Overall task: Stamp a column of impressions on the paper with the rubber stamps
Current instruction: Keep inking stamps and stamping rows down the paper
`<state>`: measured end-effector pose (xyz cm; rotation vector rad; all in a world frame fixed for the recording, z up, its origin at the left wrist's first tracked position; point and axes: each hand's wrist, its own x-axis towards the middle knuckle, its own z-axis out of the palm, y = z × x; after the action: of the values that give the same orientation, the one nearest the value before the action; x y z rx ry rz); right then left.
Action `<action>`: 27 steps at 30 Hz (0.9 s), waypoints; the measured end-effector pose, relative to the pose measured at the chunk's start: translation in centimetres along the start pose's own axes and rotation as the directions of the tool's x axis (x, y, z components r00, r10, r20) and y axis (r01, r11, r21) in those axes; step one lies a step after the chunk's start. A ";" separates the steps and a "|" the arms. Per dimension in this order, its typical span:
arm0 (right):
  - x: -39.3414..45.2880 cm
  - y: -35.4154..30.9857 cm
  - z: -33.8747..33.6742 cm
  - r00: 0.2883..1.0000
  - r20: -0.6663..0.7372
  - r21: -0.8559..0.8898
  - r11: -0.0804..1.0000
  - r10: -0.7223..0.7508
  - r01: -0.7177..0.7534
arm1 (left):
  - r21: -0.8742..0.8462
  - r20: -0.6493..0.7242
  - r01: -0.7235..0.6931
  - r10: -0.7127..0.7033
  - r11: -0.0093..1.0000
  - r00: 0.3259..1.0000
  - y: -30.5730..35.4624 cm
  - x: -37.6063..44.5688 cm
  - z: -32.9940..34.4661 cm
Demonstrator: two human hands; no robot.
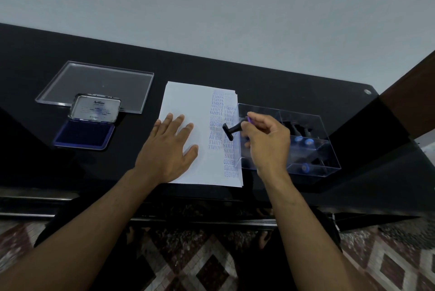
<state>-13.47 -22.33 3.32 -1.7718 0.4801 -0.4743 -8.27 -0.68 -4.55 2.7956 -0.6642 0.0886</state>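
head view: i see two columns done on paper (pixel 188 102). left hand (pixel 168 149) flat, fingers straight, pinning sheet. right hand (pixel 264 142) pinches rubber stamp (pixel 231 130); left part of sheet unstamped.

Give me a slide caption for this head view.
Left hand flat on the paper, right hand holding a stamp over columns of blue impressions; open ink pad at left.

We find bare black tabletop (pixel 211 71) beyond the white paper sheet (pixel 188 102); the clear plastic box (pixel 306 149) blocks its right, the open blue ink pad (pixel 84 134) sits left.
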 end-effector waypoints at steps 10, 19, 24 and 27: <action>0.1 0.1 -0.3 0.999 0.001 0.099 0.994 0.048 -0.047 | 0.006 0.006 0.005 -0.005 1.000 1.000 0.0 0.1 0.0; 0.2 0.2 -0.4 0.999 0.007 0.100 0.994 0.035 -0.036 | 0.004 0.010 0.012 -0.012 1.000 1.000 0.0 0.1 0.0; 0.1 0.3 -0.4 1.000 0.009 0.100 0.995 0.025 -0.026 | 0.000 0.011 0.009 -0.009 1.000 1.000 0.0 0.1 0.0; 0.1 0.3 -0.3 1.000 0.006 0.106 0.994 0.024 -0.024 | -0.002 0.011 0.011 -0.011 1.000 1.000 0.0 0.1 0.0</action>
<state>-13.57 -22.76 3.11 -1.6634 0.4645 -0.4702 -8.16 -0.70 -4.51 2.7995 -0.6506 0.0702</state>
